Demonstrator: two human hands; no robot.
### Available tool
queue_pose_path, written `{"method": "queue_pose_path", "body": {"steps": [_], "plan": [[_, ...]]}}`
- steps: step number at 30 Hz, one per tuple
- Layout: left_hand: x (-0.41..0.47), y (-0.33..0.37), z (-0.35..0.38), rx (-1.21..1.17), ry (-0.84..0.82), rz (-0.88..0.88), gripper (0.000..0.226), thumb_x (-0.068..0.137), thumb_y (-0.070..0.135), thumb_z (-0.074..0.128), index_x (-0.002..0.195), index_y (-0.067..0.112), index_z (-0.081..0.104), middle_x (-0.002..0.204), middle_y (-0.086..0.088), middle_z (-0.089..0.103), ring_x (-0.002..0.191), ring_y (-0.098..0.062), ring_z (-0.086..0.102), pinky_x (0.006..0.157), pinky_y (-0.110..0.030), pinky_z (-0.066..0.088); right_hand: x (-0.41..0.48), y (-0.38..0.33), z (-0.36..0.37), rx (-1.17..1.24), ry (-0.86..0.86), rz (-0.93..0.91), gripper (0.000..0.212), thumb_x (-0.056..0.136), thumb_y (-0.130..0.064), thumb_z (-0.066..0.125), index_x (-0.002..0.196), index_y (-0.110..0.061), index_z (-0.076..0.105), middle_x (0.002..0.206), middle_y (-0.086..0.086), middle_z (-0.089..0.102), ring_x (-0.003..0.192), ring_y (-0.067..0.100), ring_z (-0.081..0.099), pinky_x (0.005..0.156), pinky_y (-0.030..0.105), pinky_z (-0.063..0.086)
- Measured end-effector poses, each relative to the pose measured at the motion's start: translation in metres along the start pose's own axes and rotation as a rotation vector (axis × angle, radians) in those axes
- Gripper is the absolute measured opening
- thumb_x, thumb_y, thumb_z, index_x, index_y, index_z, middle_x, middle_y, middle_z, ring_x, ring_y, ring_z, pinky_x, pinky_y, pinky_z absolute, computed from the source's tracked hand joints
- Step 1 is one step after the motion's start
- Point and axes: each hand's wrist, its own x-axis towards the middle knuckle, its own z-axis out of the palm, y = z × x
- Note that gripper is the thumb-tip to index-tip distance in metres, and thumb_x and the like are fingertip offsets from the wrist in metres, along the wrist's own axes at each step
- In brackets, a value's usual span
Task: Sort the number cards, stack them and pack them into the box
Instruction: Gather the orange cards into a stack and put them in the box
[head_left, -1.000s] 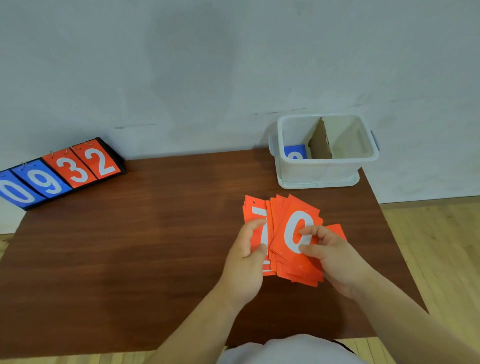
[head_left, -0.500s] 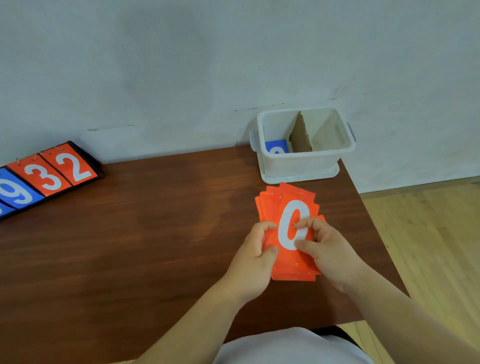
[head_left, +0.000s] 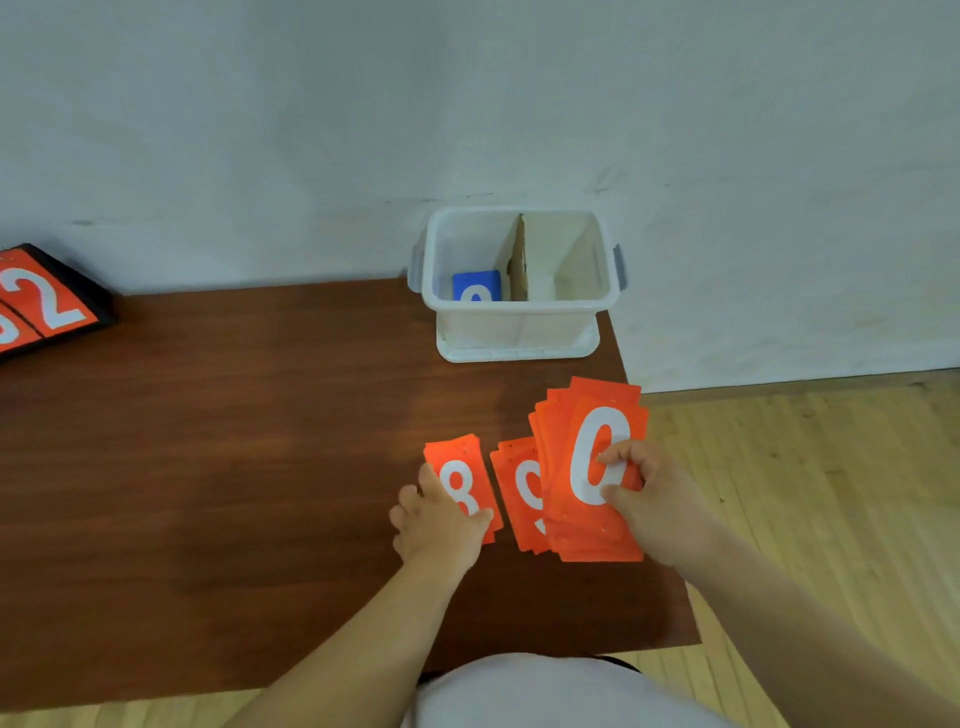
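My right hand (head_left: 657, 501) grips a fanned stack of orange number cards (head_left: 592, 467) with a white 0 on top, over the table's right part. Partly under that stack lies an orange card showing a 9 (head_left: 522, 493). To its left, my left hand (head_left: 441, 519) holds an orange 8 card (head_left: 460, 475) low over or on the table; its thumb lies on the card's face. A clear plastic box (head_left: 519, 306) stands at the back right with a cardboard divider (head_left: 519, 265). Blue cards (head_left: 475, 286) sit in its left compartment.
A black flip scoreboard (head_left: 49, 301) showing orange 3 and 2 lies at the table's far left edge. The brown table (head_left: 234, 441) ends just right of the card stack; wooden floor (head_left: 805, 493) lies beyond. A pale wall stands behind the box.
The single stack has been split: my left hand has drawn the 8 card off to the left, a 9 card shows, and my right hand has moved the rest to the right.
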Motion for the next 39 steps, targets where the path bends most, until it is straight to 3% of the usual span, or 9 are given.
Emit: {"method": "queue_pose_path", "body": {"steps": [5, 10, 16, 23, 28, 31, 33, 35, 39], "plan": [[-0.012, 0.005, 0.030, 0.068, 0.119, -0.030, 0.105, 0.080, 0.061, 0.074, 0.153, 0.030, 0.005, 0.157, -0.011, 0.025, 0.143, -0.035, 0.031, 0.112, -0.050, 0.039, 0.006, 0.023, -0.019, 0.004, -0.048, 0.010, 0.024, 0.096, -0.013, 0.064, 0.097, -0.037, 0.062, 0.119, -0.013, 0.059, 0.097, 0.015, 0.063, 0.068, 0.025, 0.056], [-0.016, 0.005, 0.035, -0.054, 0.168, -0.039, 0.101, 0.077, 0.051, 0.083, 0.151, 0.032, 0.017, 0.145, -0.008, 0.039, 0.130, -0.029, 0.046, 0.100, -0.043, 0.051, 0.010, 0.032, -0.027, 0.012, -0.095, 0.030, 0.020, 0.098, -0.017, 0.064, 0.101, -0.037, 0.061, 0.123, -0.010, 0.053, 0.104, 0.018, 0.058, 0.069, 0.021, 0.053], [-0.013, 0.004, 0.030, -0.083, 0.100, 0.001, 0.102, 0.079, 0.046, 0.083, 0.154, 0.039, 0.015, 0.141, -0.003, 0.051, 0.127, -0.027, 0.056, 0.096, -0.040, 0.055, 0.009, 0.029, -0.019, 0.021, -0.144, 0.058, 0.021, 0.098, -0.017, 0.064, 0.102, -0.038, 0.060, 0.128, -0.006, 0.054, 0.111, 0.023, 0.058, 0.083, 0.033, 0.059], [-0.013, 0.001, 0.019, -0.211, 0.030, 0.058, 0.074, 0.089, 0.035, 0.077, 0.151, 0.033, 0.036, 0.150, 0.001, 0.049, 0.136, -0.025, 0.051, 0.104, -0.039, 0.050, 0.006, 0.017, -0.012, 0.009, -0.129, 0.088, 0.022, 0.099, -0.018, 0.062, 0.101, -0.039, 0.058, 0.126, -0.006, 0.052, 0.104, 0.019, 0.058, 0.060, 0.016, 0.048], [-0.018, -0.011, -0.017, -0.353, 0.021, 0.106, 0.053, 0.101, 0.034, 0.060, 0.151, 0.030, 0.042, 0.157, 0.001, 0.044, 0.142, -0.023, 0.046, 0.107, -0.037, 0.046, 0.004, -0.002, 0.003, 0.048, -0.136, 0.082, 0.024, 0.098, -0.015, 0.064, 0.098, -0.039, 0.061, 0.117, -0.011, 0.055, 0.091, 0.011, 0.058, 0.063, 0.019, 0.051], [-0.024, -0.014, -0.047, -0.451, 0.012, 0.151, 0.046, 0.105, 0.030, 0.054, 0.150, 0.029, 0.045, 0.157, 0.000, 0.043, 0.143, -0.024, 0.044, 0.110, -0.037, 0.044, 0.004, -0.027, 0.012, 0.294, -0.195, 0.104, 0.029, 0.093, -0.004, 0.064, 0.095, -0.033, 0.069, 0.113, -0.003, 0.067, 0.094, 0.024, 0.067, 0.080, 0.038, 0.058], [-0.026, -0.013, -0.067, -0.507, -0.002, 0.192, 0.043, 0.105, 0.028, 0.052, 0.148, 0.029, 0.047, 0.156, 0.001, 0.044, 0.143, -0.023, 0.043, 0.112, -0.037, 0.042, 0.006, -0.045, 0.016, 0.745, -0.270, 0.207, 0.030, 0.091, 0.005, 0.061, 0.100, -0.021, 0.071, 0.120, 0.013, 0.071, 0.103, 0.036, 0.068, 0.098, 0.055, 0.051], [-0.027, -0.012, -0.084, -0.548, -0.019, 0.226, 0.040, 0.106, 0.028, 0.050, 0.145, 0.031, 0.049, 0.156, 0.002, 0.044, 0.142, -0.022, 0.043, 0.112, -0.036, 0.041, 0.008, -0.060, 0.016, 1.064, -0.341, 0.256, 0.030, 0.090, 0.007, 0.058, 0.109, -0.015, 0.066, 0.126, 0.018, 0.068, 0.116, 0.040, 0.064, 0.108, 0.059, 0.043], [-0.026, -0.012, -0.112, -0.610, -0.046, 0.276, 0.037, 0.106, 0.030, 0.049, 0.144, 0.033, 0.051, 0.155, 0.006, 0.045, 0.141, -0.018, 0.044, 0.112, -0.035, 0.041, 0.005, -0.085, 0.024, 1.112, -0.317, 0.147, 0.029, 0.091, 0.007, 0.055, 0.109, -0.014, 0.064, 0.122, 0.016, 0.071, 0.113, 0.035, 0.068, 0.093, 0.051, 0.055]]}}
